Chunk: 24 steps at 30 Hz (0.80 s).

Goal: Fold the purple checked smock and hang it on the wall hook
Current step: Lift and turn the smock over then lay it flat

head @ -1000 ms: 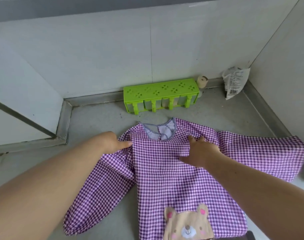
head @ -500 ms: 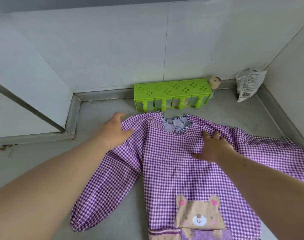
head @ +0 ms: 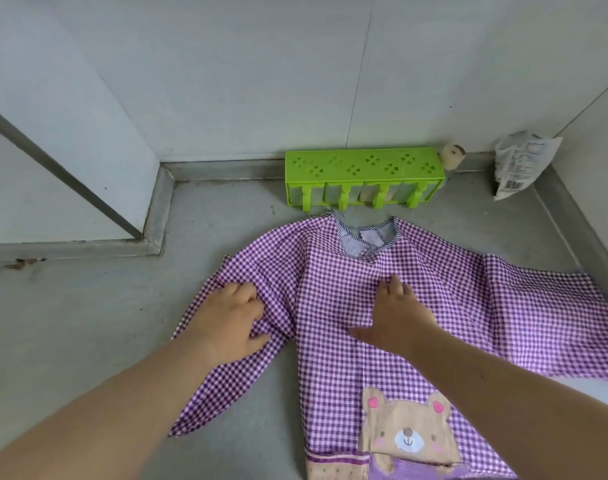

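Two hands on the smock (head: 347, 341): left hand (head: 231, 323) bunches the sleeve in its grip, right hand (head: 396, 317) presses flat, fingers straight.

grey concrete floor (head: 88, 323) underfoot, scuffed, with a small brown mark near its left edge. pale grey wall panels (head: 243, 71) close in at the back and right, a thin vertical seam running down the back one. a grey skirting strip (head: 223, 166) lines the foot of the walls. on the left a panel juts forward to a corner, crossed by a dark diagonal bar (head: 56, 168). soft, even light falls over it all, with no hard shadows.
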Each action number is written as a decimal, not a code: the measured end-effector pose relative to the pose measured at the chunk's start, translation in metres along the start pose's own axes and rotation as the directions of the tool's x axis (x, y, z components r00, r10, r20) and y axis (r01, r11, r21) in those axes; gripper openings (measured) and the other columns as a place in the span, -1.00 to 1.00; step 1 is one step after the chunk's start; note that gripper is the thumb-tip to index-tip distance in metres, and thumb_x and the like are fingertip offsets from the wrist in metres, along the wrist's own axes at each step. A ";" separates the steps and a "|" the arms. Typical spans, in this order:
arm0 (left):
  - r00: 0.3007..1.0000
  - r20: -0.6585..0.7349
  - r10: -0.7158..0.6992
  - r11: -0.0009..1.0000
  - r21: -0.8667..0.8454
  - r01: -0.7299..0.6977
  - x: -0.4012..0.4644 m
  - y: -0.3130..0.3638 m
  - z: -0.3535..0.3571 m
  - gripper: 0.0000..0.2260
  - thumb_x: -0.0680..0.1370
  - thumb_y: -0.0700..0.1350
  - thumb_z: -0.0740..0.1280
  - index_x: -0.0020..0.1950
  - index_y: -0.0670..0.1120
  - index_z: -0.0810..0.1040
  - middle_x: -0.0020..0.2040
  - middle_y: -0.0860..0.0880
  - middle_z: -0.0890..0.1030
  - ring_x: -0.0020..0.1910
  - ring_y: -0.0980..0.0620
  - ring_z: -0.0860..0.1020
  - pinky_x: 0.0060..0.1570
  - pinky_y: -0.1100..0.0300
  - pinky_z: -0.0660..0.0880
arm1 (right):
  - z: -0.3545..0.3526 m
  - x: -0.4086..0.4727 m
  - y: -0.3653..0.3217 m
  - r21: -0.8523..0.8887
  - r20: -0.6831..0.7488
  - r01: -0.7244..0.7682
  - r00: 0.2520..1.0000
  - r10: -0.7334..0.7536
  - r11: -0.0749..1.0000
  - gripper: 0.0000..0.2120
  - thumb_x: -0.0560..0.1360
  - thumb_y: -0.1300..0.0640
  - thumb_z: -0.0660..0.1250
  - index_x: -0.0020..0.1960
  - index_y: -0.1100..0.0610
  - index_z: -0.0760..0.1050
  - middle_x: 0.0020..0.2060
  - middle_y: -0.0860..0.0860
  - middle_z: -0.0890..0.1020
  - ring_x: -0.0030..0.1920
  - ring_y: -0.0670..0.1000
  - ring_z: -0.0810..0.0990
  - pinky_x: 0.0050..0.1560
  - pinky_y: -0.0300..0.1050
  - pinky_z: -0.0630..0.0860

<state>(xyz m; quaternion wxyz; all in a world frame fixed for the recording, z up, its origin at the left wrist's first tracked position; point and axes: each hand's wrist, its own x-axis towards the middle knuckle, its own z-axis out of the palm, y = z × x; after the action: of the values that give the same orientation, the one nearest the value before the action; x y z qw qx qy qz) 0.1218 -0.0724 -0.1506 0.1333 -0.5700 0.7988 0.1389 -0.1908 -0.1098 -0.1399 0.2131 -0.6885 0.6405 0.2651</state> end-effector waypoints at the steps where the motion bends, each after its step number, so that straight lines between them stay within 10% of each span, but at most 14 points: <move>1: 0.999 0.040 0.017 1.000 0.019 -0.018 0.000 0.004 0.003 -0.42 0.48 0.44 0.27 0.32 0.08 0.51 0.31 0.05 0.41 0.29 -0.02 0.41 0.35 0.02 0.44 | 0.000 0.001 -0.002 -0.016 0.020 -0.006 1.000 0.006 1.000 0.32 0.36 -0.60 0.26 0.66 0.30 -0.21 0.65 0.28 -0.15 0.64 0.33 -0.01 0.46 0.29 0.41; 6: 0.999 0.028 0.016 0.996 0.089 -0.018 -0.009 0.013 0.020 -0.19 0.43 0.48 0.26 0.54 0.00 0.35 0.57 -0.10 0.24 0.48 -0.15 0.32 0.46 -0.14 0.40 | -0.001 0.005 -0.013 -0.065 0.060 -0.041 0.997 0.045 0.997 0.39 0.33 -0.59 0.32 0.63 0.35 -0.28 0.63 0.35 -0.20 0.63 0.39 -0.05 0.48 0.29 0.37; 14: 0.988 0.052 0.144 0.970 0.191 -0.151 -0.023 0.018 0.018 -0.82 0.60 -0.11 0.36 0.18 -0.04 0.47 0.05 -0.05 0.55 -0.07 -0.03 0.56 -0.14 0.04 0.53 | -0.001 0.013 -0.018 -0.122 0.101 -0.059 0.992 0.072 0.991 0.46 0.28 -0.65 0.27 0.61 0.38 -0.31 0.61 0.39 -0.22 0.63 0.42 -0.05 0.54 0.29 0.29; 24: 0.909 0.254 -0.330 0.859 0.479 0.178 -0.054 -0.081 -0.012 -0.79 0.68 -0.11 0.28 0.27 -0.10 0.60 0.13 -0.07 0.61 0.12 -0.07 0.61 0.20 0.00 0.58 | -0.008 0.005 -0.023 -0.173 0.103 -0.054 0.992 0.073 0.983 0.45 0.27 -0.68 0.20 0.61 0.40 -0.27 0.59 0.45 -0.17 0.62 0.44 0.00 0.59 0.26 0.19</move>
<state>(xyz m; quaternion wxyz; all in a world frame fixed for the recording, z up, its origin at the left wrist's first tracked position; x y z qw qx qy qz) 0.2150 -0.0547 -0.1252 0.4083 -0.5946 0.6922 0.0258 -0.1669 -0.1164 -0.1379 0.1797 -0.6678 0.6248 0.3625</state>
